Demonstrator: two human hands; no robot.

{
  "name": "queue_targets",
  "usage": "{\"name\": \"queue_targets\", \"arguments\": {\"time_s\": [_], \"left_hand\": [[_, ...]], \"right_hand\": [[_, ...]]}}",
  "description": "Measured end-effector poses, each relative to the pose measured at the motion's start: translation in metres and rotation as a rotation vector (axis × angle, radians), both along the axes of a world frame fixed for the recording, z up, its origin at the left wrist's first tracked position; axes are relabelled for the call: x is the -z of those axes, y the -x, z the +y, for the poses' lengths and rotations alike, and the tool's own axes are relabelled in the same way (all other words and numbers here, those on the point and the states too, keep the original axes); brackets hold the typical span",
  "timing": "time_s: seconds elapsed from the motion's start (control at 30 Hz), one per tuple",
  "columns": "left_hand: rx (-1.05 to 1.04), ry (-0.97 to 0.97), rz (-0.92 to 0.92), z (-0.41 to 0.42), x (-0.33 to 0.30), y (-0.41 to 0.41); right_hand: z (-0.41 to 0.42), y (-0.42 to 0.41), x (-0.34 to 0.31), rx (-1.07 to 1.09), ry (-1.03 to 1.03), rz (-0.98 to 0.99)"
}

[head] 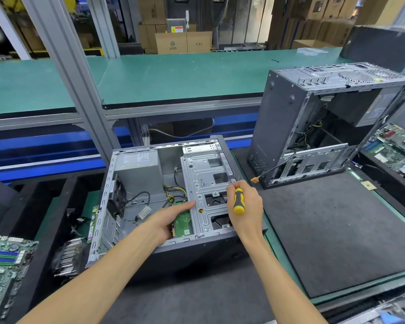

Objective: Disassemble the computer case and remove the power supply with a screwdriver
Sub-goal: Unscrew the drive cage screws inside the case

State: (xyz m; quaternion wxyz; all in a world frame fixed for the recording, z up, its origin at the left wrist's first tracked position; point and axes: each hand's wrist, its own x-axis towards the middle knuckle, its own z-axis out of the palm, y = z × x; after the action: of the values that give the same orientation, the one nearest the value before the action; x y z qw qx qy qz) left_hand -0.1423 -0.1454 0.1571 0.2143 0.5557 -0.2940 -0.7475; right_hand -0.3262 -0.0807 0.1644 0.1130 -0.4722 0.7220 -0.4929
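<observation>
Right hand (pixel 243 204): fingers wrapped round the yellow-and-black screwdriver (pixel 239 201), butt of the handle toward the person, shaft running away toward 12 o'clock; the tip is hidden behind the fingers, over the silver drive cage (pixel 206 183).

Left hand (pixel 171 217): fingers straight and together, holding nothing, fingertips touching the cage's left edge, palm over a green circuit board (pixel 182 224).

Both hands sit inside the open computer case (pixel 164 244), lying on its side on the dark mat of the surface (pixel 337 230).

The power supply (pixel 138 170), a grey box with a label, lies in the case's far left corner, at roughly 10 o'clock from both hands. The left hand is the nearer. Its long side seems to run left to right along the far wall. Yellow and black wires (pixel 173 192) trail from it toward the cage.

Judgement: the screwdriver hand would have to cross leftward over the left hand to reach it.

A second, upright case (pixel 313 127) stands at 2 o'clock, well apart.
</observation>
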Motion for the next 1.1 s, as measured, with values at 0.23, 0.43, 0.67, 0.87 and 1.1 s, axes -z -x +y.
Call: {"name": "queue_targets", "arguments": {"time_s": [0.23, 0.43, 0.67, 0.87, 1.1], "left_hand": [[-0.03, 0.0, 0.037, -0.002, -0.003, -0.006], [0.021, -0.038, 0.128, -0.002, -0.003, -0.005], [-0.011, -0.014, -0.001, 0.001, -0.003, -0.003], [-0.048, 0.075, -0.118, -0.001, 0.003, -0.006], [0.077, 0.028, -0.007, -0.007, -0.001, -0.015]], "right_hand": [[-0.001, 0.0, 0.001, -0.005, -0.003, 0.009], [-0.002, 0.001, 0.002, 0.001, 0.012, 0.025], [-0.001, 0.001, 0.002, 0.006, 0.008, 0.012], [0.0, 0.0, -0.001, 0.007, 0.006, 0.008], [0.001, 0.001, -0.002, -0.055, 0.019, 0.01]]}}
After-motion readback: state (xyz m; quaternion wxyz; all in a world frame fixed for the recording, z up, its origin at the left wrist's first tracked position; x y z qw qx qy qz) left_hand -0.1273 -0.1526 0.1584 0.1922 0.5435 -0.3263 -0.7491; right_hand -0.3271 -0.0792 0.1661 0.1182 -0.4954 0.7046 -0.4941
